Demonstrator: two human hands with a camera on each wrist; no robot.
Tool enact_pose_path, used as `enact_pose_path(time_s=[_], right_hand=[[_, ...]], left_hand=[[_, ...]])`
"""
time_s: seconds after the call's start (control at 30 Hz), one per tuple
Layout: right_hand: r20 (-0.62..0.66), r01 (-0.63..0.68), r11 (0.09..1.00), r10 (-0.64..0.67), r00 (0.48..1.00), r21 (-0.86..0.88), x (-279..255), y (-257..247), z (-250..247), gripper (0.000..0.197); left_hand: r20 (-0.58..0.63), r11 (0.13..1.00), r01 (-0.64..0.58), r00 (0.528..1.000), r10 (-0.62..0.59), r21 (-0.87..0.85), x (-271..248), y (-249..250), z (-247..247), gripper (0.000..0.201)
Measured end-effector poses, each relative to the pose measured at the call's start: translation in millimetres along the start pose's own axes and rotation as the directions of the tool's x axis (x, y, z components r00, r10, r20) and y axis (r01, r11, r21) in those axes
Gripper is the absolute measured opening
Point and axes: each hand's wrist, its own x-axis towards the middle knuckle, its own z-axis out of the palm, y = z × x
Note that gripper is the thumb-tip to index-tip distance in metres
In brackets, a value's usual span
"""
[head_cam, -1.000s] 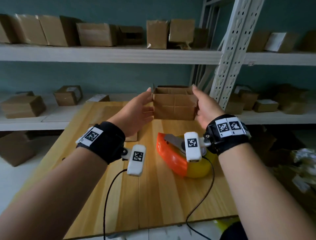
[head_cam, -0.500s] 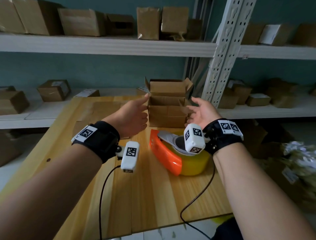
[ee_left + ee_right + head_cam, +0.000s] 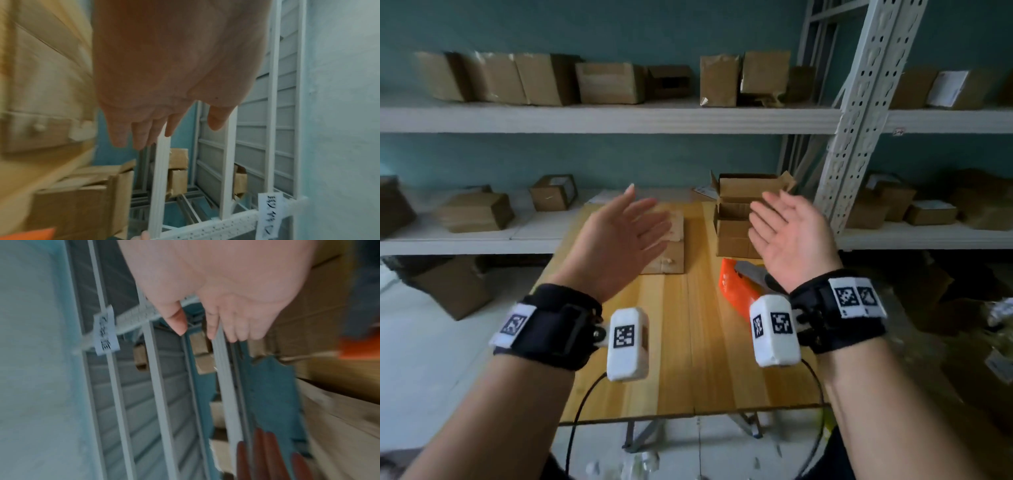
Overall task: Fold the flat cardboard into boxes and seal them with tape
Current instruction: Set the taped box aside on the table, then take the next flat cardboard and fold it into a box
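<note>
Currently both hands are raised over the bench (image 3: 698, 359), palms facing each other, fingers spread and straight, nothing held. Left hand (image 3: 616, 245) sits above the flat cardboard (image 3: 671, 250), which lies on the bench's far-left part. Right hand (image 3: 787, 236) is in front of the stacked boxes (image 3: 736, 219); cannot tell from the head view if it touches them. Orange tape dispenser (image 3: 736, 291) lies on the bench below the right hand, just in front of the stack. Top box of the stack has its flaps up and open; the stack stands at the far edge of the bench, beside the white rack upright (image 3: 859, 113). Beyond that, the shelves (image 3: 599, 118) carry more brown boxes. Wrist views are blurred and only confirm extended fingers.
</note>
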Motion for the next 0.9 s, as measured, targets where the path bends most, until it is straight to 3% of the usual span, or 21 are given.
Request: enact_pose_path(time_s=[0.13, 0.33, 0.5, 0.6, 0.9], right_hand=[[0.034, -0.099, 0.993, 0.101, 0.994, -0.065, -35.3, 50.6, 8.1, 0.043], [0.032, -0.157, 0.976, 0.163, 0.986, -0.149, -66.7, 79.3, 11.5, 0.038], [0.001, -0.166, 0.975, 0.168, 0.986, -0.15, -75.4, 80.8, 14.3, 0.03], [-0.004, -0.167, 0.975, 0.168, 0.986, -0.149, -74.6, 84.4, 11.9, 0.038], [0.011, -0.171, 0.977, 0.174, 0.985, -0.126, -58.6, 93.6, 13.9, 0.04]], left_hand=[[-0.14, 0.995, 0.102, 0.985, -0.103, -0.017, -43.6, -36.3, -37.0, 0.06], [-0.152, 0.998, 0.06, 0.986, -0.065, -0.037, -81.6, -35.3, -40.5, 0.053], [-0.234, 0.997, 0.039, 0.971, -0.052, -0.062, -86.2, -35.0, -46.1, 0.05], [-0.274, 0.996, 0.015, 0.961, -0.038, -0.087, -86.9, -34.7, -48.2, 0.046], [-0.3, 0.984, -0.041, 0.954, -0.014, -0.176, -79.6, -31.2, -62.1, 0.048]])
